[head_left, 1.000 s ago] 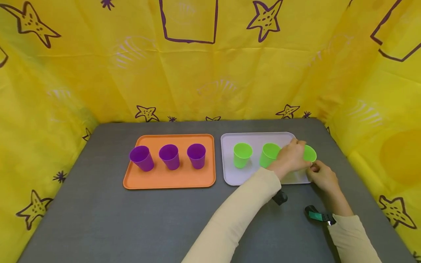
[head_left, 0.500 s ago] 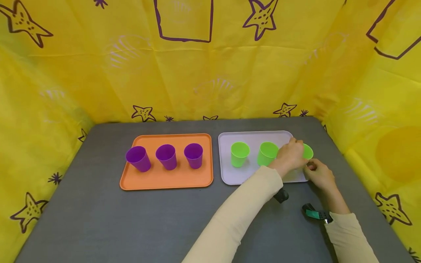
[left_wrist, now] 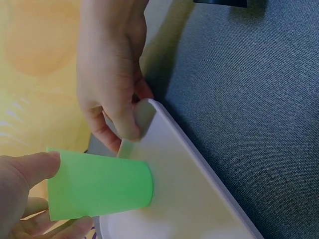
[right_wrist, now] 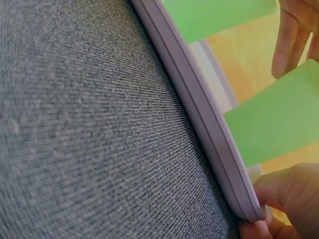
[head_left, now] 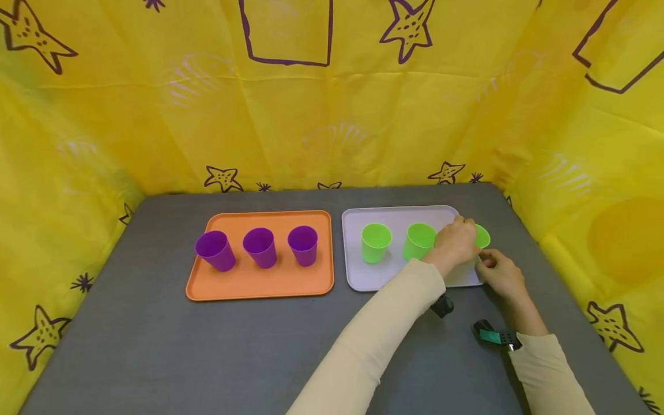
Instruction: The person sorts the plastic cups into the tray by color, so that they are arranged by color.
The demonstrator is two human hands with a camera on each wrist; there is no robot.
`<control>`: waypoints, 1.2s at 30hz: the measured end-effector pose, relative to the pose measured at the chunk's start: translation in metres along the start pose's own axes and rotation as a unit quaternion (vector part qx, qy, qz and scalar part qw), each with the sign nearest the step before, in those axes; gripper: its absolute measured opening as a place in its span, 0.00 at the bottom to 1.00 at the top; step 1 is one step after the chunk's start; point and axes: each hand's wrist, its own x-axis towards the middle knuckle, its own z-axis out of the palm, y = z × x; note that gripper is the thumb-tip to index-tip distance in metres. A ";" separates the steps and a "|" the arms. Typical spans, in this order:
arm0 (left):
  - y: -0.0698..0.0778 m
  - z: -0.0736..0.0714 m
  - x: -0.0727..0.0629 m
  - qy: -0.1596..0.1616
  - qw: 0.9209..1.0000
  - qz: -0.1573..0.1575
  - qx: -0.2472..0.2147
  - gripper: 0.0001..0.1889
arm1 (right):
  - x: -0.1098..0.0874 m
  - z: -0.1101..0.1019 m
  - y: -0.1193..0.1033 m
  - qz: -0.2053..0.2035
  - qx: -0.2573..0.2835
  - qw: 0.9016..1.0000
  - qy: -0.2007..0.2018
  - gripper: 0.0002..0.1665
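Note:
My left hand (head_left: 455,242) reaches across the lilac tray (head_left: 358,276) and holds the rightmost green cup (head_left: 483,236) near its rim. In the left wrist view the thumb lies on one side of that cup (left_wrist: 102,184) and fingers on the other; the cup's base meets the tray. At the tray's near right corner, my right hand (head_left: 504,278) pinches the rim between thumb and fingers, as the right wrist view also shows with the hand (right_wrist: 294,199) at the lower right. Two more green cups, a left one (head_left: 376,243) and a middle one (head_left: 419,241), stand upright on the tray.
Left of the lilac tray lies an orange tray (head_left: 259,285) bearing three purple cups (head_left: 261,249). Both trays rest on a grey tabletop (head_left: 233,351). A yellow patterned cloth (head_left: 290,127) surrounds the table's back and sides.
The head view has shifted slightly, so everything sits a little farther left. The fingers of my right hand have closed together more at the tray corner. My left hand stays at the cup.

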 end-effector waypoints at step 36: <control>-0.061 -0.052 -0.067 0.021 0.981 0.194 -0.002 0.30 | -0.001 -0.001 0.001 -0.042 -0.008 0.999 0.000 0.25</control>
